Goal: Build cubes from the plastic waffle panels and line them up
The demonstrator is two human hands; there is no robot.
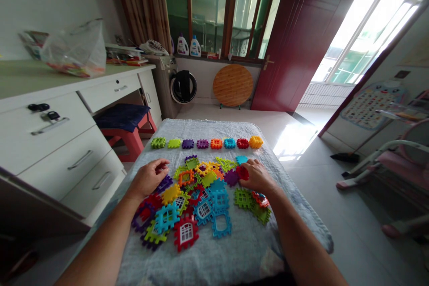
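Evidently the small red piece (pixel 242 172) is what matters, at the right hand's (pixel 258 176) fingertips, in the far half of the cloth-covered table (pixel 241 246) and right of its middle. That hand seems to pinch it between thumb and fingers, reaching in from the right edge; which way the piece's long axis runs (if it has one) I cannot tell, since the fingers cover part of it. A purple piece (pixel 231 178) is just beside it toward the left edge. The left hand (pixel 147 178), well apart across the heap of pieces (pixel 201 187), is loosely curled with a gap at the fingertips and nothing visible in it, so the right is plainly nearer. Beyond both, toward the far edge, a row of blocks (pixel 216 143) spans from near the far left corner to near the far right one, its red block (pixel 243 143) almost straight beyond the pinched piece. Past the left edge stand a stool (pixel 136 140) and a white desk (pixel 127 70); past the far edge, a washing machine (pixel 167 82).
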